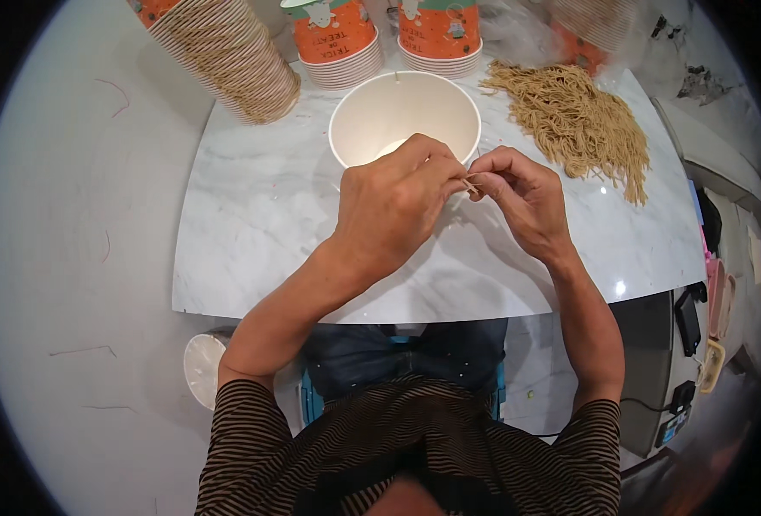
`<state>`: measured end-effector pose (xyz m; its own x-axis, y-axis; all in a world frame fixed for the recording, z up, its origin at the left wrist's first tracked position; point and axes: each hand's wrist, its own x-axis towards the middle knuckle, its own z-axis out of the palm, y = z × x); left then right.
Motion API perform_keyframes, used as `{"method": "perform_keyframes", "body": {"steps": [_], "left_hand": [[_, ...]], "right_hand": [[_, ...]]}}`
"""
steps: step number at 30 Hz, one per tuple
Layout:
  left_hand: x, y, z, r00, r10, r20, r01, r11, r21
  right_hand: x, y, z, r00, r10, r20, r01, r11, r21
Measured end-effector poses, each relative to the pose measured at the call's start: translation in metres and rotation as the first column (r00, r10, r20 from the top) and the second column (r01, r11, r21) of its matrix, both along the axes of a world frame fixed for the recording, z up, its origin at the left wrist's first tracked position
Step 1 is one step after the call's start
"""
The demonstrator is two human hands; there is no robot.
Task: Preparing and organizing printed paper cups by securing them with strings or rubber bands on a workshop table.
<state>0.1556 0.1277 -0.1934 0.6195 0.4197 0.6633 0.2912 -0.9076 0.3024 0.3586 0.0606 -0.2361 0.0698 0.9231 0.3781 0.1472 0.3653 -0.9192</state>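
Observation:
A large white paper bucket (pixel 346 129) stands with its mouth up on the marble-patterned table. My left hand (pixel 395 196) reaches over its near rim, fingers closed. Just right of that rim, my right hand (pixel 528 196) pinches with thumb and forefinger. Between the fingertips of both hands runs a short bit of tan cord (pixel 472 184); most of it is hidden by the fingers. Whether the cord passes through the bucket's wall, I cannot tell. To the right lies a loose pile of tan cords (pixel 580 120).
A leaning stack of nested buckets (pixel 226 60) with cords along its side stands far left. Two shorter stacks of orange-printed buckets, one left (pixel 336 39) and one right (pixel 439 39), stand behind. A white bin (pixel 202 370) is on the floor, left of my legs.

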Motion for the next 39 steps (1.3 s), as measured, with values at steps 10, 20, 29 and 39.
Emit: {"method": "perform_keyframes", "body": {"steps": [10, 20, 29, 39], "left_hand": [[-0.002, 0.002, 0.012, 0.987, 0.023, -0.157, 0.024, 0.956, 0.291], [-0.020, 0.018, 0.012, 0.966, -0.048, -0.256, 0.108, 0.968, 0.228], [-0.020, 0.021, 0.014, 0.945, -0.129, -0.301, 0.208, 0.947, 0.246], [-0.020, 0.018, 0.016, 0.983, -0.116, -0.145, 0.093, 0.983, -0.159]], "right_hand": [[0.014, -0.008, 0.005, 0.980, -0.055, 0.192, 0.029, 0.990, 0.136], [0.012, -0.008, 0.001, 0.960, -0.035, 0.276, 0.037, 0.999, 0.001], [0.012, -0.004, 0.012, 0.869, -0.166, 0.467, 0.067, 0.973, 0.222], [0.007, -0.001, -0.002, 0.942, -0.102, 0.321, 0.069, 0.991, 0.114]]}}
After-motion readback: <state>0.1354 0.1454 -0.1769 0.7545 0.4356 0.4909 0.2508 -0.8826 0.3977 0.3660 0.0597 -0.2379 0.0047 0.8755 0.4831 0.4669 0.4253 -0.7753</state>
